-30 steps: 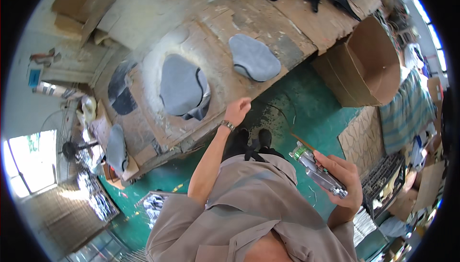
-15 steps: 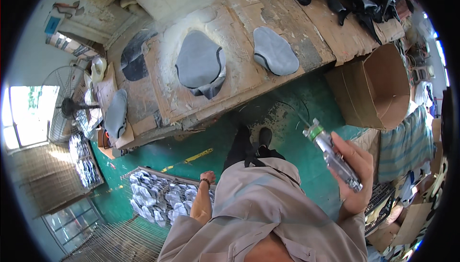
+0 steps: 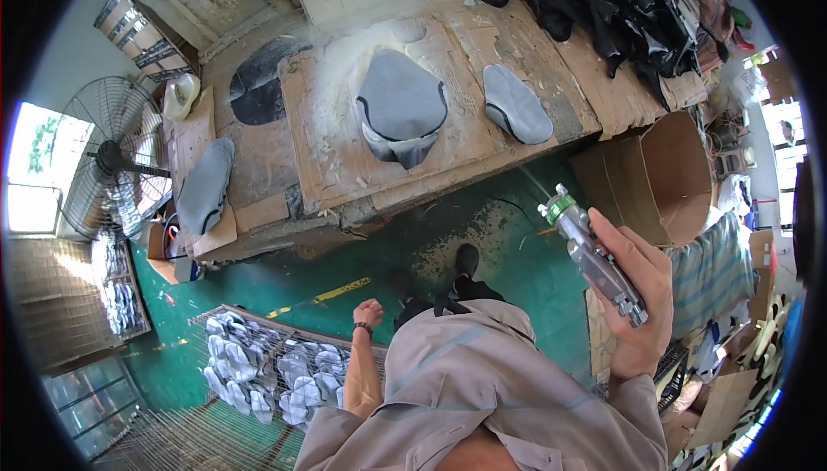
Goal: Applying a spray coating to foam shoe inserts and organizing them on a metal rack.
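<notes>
small workshop, worn cardbd-topped bench [image 3: 332, 165], spray gun [image 3: 593, 262], racked grey pcs [image 3: 301, 387], lg wire-cage fan [image 3: 109, 158]

"How's the floor [image 3: 276, 268]?"
"Green, with a yellow stripe [image 3: 343, 289]."
"And the light?"
"Daylight glares through the window [image 3: 34, 195] at far left, beside a large caged fan [image 3: 108, 156]."
"The table [image 3: 482, 157]?"
"Topped with scuffed cardboard [image 3: 327, 161], a pale wall [image 3: 73, 74] beyond its left end."

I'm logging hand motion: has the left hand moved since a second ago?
Yes: judged against the workbench, the left hand has drawn back from its front edge and shifted leftward along it.
</notes>
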`<action>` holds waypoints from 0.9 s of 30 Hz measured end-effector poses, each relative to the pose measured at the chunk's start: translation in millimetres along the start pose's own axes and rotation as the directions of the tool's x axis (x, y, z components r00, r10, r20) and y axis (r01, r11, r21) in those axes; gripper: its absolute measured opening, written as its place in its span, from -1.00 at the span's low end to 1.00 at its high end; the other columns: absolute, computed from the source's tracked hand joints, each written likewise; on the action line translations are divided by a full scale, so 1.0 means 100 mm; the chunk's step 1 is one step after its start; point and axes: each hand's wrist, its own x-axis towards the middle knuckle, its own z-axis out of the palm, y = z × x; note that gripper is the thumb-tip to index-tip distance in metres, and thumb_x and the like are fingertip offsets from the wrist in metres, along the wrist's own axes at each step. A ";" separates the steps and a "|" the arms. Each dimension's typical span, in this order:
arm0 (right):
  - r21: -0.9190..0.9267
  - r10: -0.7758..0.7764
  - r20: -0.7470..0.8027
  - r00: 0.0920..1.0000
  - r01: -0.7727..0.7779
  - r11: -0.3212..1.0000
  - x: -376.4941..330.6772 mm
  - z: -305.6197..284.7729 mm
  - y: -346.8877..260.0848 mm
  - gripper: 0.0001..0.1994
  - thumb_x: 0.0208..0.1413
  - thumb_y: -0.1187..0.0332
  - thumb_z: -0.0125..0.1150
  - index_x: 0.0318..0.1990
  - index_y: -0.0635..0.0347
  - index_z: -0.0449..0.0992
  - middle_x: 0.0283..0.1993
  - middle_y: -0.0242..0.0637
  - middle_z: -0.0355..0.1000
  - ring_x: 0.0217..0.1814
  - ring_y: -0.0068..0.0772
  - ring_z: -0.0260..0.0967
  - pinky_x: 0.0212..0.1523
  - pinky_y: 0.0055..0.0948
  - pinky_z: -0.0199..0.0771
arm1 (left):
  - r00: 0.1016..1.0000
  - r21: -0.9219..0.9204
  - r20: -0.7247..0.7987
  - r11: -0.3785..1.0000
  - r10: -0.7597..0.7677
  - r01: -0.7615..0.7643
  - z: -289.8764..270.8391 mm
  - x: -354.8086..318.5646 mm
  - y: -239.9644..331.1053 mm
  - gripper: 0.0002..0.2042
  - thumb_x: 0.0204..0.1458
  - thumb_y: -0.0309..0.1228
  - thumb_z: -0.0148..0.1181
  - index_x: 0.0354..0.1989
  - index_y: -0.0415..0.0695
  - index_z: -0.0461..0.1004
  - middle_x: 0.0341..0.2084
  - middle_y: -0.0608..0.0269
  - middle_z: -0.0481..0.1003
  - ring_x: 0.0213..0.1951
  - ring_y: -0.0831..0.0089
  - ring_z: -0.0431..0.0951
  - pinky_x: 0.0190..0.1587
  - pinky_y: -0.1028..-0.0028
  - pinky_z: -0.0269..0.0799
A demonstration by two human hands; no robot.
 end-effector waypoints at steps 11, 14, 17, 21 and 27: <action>-0.175 0.061 -0.038 0.997 -0.066 0.982 -0.33 0.71 -1.05 -0.37 -0.16 0.64 0.28 0.22 0.39 0.50 -0.29 -0.03 0.48 -0.33 -0.14 0.47 -0.23 -0.40 0.45 | 0.992 -0.014 -0.020 0.992 -0.128 0.128 -1.08 0.46 -0.39 -0.83 0.20 -0.39 0.24 -0.06 -0.05 0.59 -0.37 0.30 0.64 -0.39 0.41 0.64 -0.41 0.28 0.57; -0.211 0.063 0.042 0.997 -0.052 0.976 -0.35 0.81 -1.21 -0.36 -0.16 0.69 0.27 0.24 0.35 0.50 -0.26 -0.05 0.49 -0.31 -0.14 0.49 -0.23 -0.40 0.46 | 0.991 0.000 0.025 0.991 -0.131 0.131 -1.27 0.49 -0.56 -0.77 0.19 -0.43 0.24 0.01 -0.07 0.55 -0.34 0.22 0.62 -0.35 0.29 0.64 -0.25 0.07 0.59; -0.240 0.012 -0.065 0.998 -0.027 0.970 -0.32 0.99 -1.34 -0.34 -0.15 0.70 0.27 0.26 0.33 0.49 -0.25 -0.07 0.50 -0.30 -0.16 0.49 -0.23 -0.41 0.46 | 0.990 0.000 0.013 0.990 -0.141 0.141 -1.34 0.50 -0.66 -0.79 0.20 -0.44 0.21 0.00 -0.07 0.55 -0.32 0.20 0.62 -0.33 0.24 0.64 -0.23 0.06 0.59; -0.223 -0.031 -0.051 0.998 0.018 0.975 -0.26 1.12 -1.53 -0.26 -0.27 0.64 0.13 0.27 0.31 0.47 -0.25 -0.03 0.50 -0.28 0.05 0.49 -0.24 -0.31 0.48 | 0.994 -0.062 0.020 0.992 -0.106 0.107 -1.33 0.50 -0.67 -0.79 0.21 -0.41 0.23 0.00 -0.06 0.55 -0.33 0.24 0.62 -0.34 0.29 0.63 -0.24 0.07 0.59; -0.302 -0.065 0.090 0.994 0.089 0.949 -0.33 1.21 -1.79 -0.32 -0.18 0.55 0.28 0.27 0.27 0.48 -0.17 -0.03 0.56 -0.24 0.06 0.56 -0.21 -0.16 0.55 | 0.992 -0.090 0.054 0.989 -0.113 0.118 -1.17 0.50 -0.68 -0.82 0.20 -0.41 0.21 -0.04 -0.06 0.59 -0.36 0.29 0.63 -0.38 0.37 0.64 -0.34 0.23 0.58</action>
